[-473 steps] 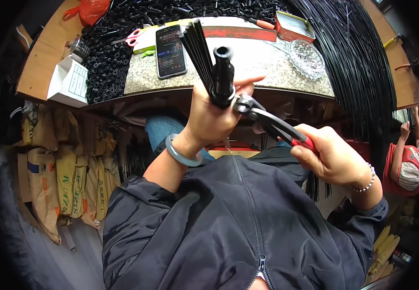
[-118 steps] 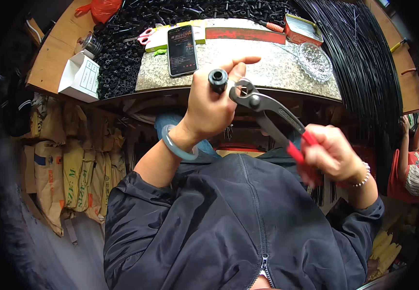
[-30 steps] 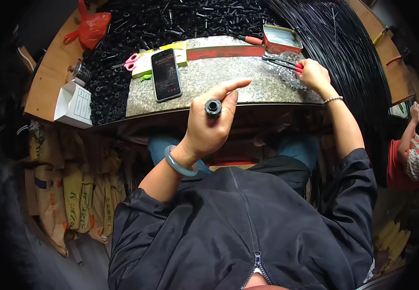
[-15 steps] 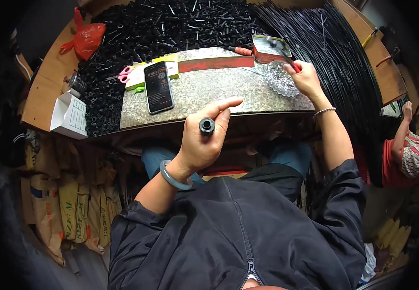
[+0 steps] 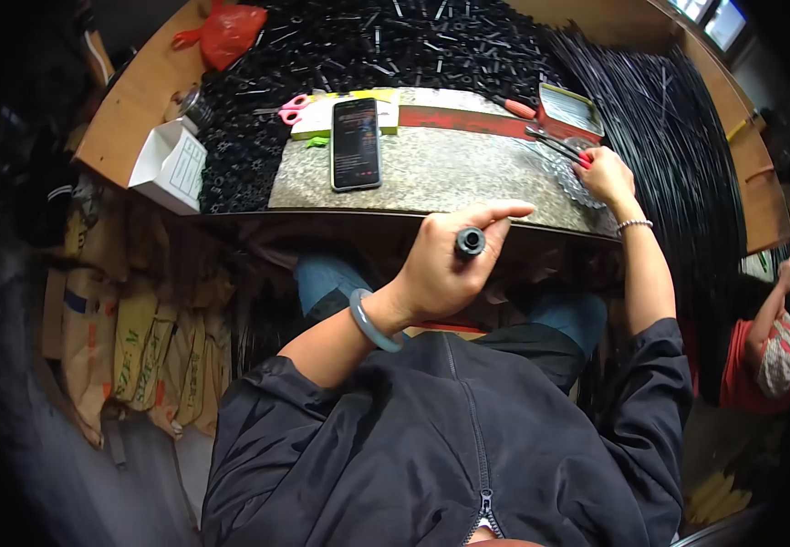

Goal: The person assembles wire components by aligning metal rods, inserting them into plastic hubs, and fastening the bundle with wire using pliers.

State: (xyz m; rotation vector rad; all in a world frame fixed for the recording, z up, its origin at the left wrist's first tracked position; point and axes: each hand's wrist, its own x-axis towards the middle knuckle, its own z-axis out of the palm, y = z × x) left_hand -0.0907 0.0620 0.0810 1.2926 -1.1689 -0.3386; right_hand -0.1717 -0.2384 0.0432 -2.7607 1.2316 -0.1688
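My left hand (image 5: 450,255) is closed around a black hollow cylindrical part (image 5: 470,242), whose round open end faces up toward me. Its index finger points to the right, just in front of the table edge. In my right hand (image 5: 610,178) are red-handled pliers (image 5: 559,146), the dark jaws pointing left and away from me. This hand is over the right side of a clear ridged glass dish (image 5: 566,189); what lies in the dish is hard to make out. Behind the pliers stands a red-sided tin (image 5: 587,133).
A phone (image 5: 356,146) lies on the speckled board (image 5: 450,173), near pink-handled scissors (image 5: 293,109). Black parts (image 5: 368,46) heap up behind; long black rods (image 5: 669,128) fill the right. A white box (image 5: 169,169) stands left. Another person (image 5: 764,356) sits at far right.
The view has shifted, so the table sits further right and higher. The pliers, raised and blurred before, are now lower near the dish. My left hand still holds the black part.
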